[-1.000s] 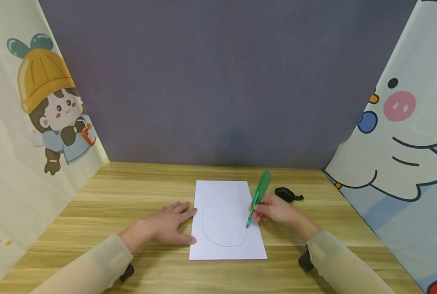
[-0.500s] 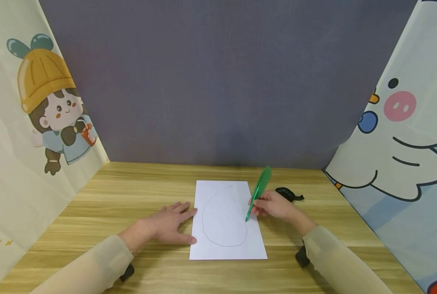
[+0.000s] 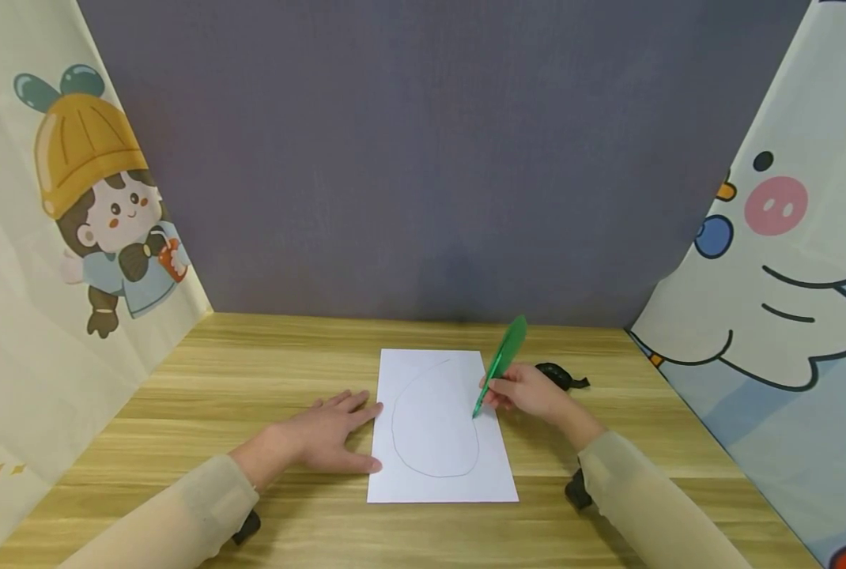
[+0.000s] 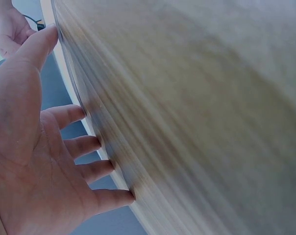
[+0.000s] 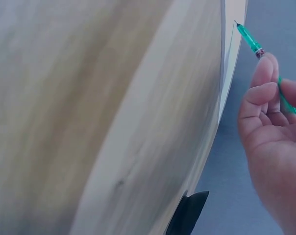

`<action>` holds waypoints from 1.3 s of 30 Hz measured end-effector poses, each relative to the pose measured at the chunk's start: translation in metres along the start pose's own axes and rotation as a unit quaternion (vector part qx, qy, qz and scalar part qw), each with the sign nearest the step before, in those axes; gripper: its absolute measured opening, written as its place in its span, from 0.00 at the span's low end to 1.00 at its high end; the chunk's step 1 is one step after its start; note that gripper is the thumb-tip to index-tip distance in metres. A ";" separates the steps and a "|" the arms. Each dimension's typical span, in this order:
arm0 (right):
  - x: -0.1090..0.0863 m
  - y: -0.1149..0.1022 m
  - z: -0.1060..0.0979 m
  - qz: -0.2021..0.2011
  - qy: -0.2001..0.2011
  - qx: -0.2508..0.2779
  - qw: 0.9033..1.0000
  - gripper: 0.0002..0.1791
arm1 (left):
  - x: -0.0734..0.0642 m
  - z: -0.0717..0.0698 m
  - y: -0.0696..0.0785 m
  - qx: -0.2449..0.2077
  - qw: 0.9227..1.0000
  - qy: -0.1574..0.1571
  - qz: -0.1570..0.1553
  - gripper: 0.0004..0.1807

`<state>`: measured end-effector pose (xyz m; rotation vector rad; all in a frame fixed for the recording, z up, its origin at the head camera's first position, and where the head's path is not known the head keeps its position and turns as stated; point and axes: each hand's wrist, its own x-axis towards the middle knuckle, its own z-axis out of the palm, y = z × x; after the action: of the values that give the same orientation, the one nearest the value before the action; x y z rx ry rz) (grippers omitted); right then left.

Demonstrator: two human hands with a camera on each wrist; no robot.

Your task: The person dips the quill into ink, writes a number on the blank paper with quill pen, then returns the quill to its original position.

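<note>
A white sheet of paper (image 3: 433, 415) lies on the table, bearing a thin dark curved line like an oval with a gap at its upper right. My right hand (image 3: 526, 391) pinches a green pen (image 3: 494, 374) with a broad leaf-like or feather-like top; its tip meets the paper at the right end of the line. In the right wrist view the pen's clear green barrel (image 5: 250, 39) pokes out past the fingertips. My left hand (image 3: 330, 438) lies with fingers spread, its thumb and a fingertip touching the paper's left edge.
Just beyond my right hand is a small black object with a short tail (image 3: 554, 377), partly hidden by the hand. A grey panel (image 3: 423, 158) stands behind the wooden table (image 3: 288, 348). Printed cartoon cloths flank both sides.
My right hand and the pen have moved away from me and slightly left along the paper, and the drawn line has grown upward on its right side. The left hand stays put.
</note>
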<state>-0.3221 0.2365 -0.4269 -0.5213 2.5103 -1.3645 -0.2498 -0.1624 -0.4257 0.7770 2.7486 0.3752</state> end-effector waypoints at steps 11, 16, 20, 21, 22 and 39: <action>0.008 0.000 0.004 0.003 0.018 -0.004 1.000 0.15 | 0.000 0.000 0.000 0.000 1.000 -0.004 0.001 0.58; 0.012 0.000 0.005 0.003 0.026 0.000 1.000 0.15 | 0.000 0.000 0.000 -0.003 1.000 -0.005 -0.001 0.58; 0.014 -0.002 0.007 0.009 0.031 0.005 0.999 0.16 | 0.001 -0.001 0.000 -0.005 1.000 -0.008 -0.005 0.57; 0.014 -0.002 0.007 0.010 0.032 0.006 0.999 0.16 | 0.001 -0.001 0.000 -0.005 1.000 -0.008 -0.006 0.57; 0.015 -0.002 0.008 0.009 0.032 0.005 0.999 0.16 | 0.001 -0.001 0.000 -0.005 1.000 -0.008 -0.007 0.57; 0.022 -0.009 0.017 0.007 0.046 -0.004 0.999 0.17 | 0.002 0.000 0.000 -0.006 1.000 -0.005 -0.010 0.57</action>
<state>-0.3340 0.2097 -0.4291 -0.4505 2.5879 -1.4054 -0.2516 -0.1617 -0.4264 0.7453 2.7409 0.3811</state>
